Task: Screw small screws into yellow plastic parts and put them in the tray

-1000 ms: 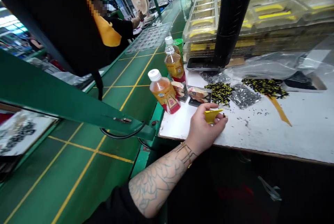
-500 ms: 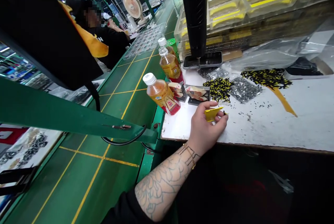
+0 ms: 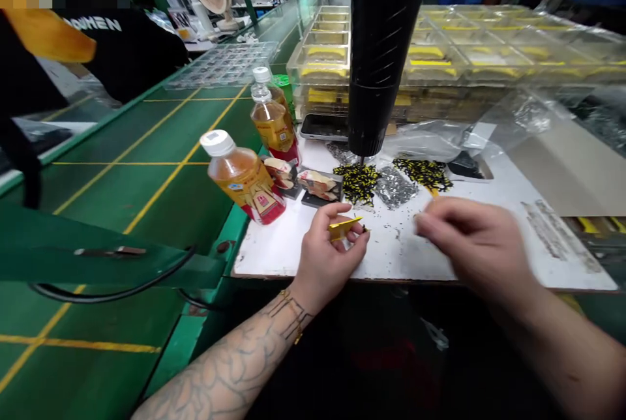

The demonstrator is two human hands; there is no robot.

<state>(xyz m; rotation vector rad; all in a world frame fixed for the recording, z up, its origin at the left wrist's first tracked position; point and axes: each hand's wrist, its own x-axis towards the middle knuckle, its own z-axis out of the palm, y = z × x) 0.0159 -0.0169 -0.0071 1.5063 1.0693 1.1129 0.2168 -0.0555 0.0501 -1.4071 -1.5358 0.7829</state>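
My left hand (image 3: pixel 332 247) is closed around a flat yellow piece (image 3: pixel 342 229), held above the front of the white worktop (image 3: pixel 303 254). A tiny black part (image 3: pixel 364 229) shows at its thumb tip. To the right, my right hand (image 3: pixel 479 244) is blurred; its thumb and fingers are pressed together, and what they pinch cannot be made out. Between and beyond the hands lie a pile of small black-and-yellow parts (image 3: pixel 359 183), a heap of small silver screws (image 3: pixel 397 186) and a second black-and-yellow pile (image 3: pixel 425 172). A black electric screwdriver (image 3: pixel 386 48) hangs upright over the first pile.
Drink bottles (image 3: pixel 249 179) stand left, beside dark blocks with wrapped tops (image 3: pixel 319 185). A phone (image 3: pixel 325 126) lies behind. Stacked clear trays (image 3: pixel 489 68) hold yellow pieces at the back. A green conveyor (image 3: pixel 161 126) runs left, with a person (image 3: pixel 122 55) beyond it.
The view has turned right and levelled. My right hand has come into view from the right. My left hand still holds the yellow piece.
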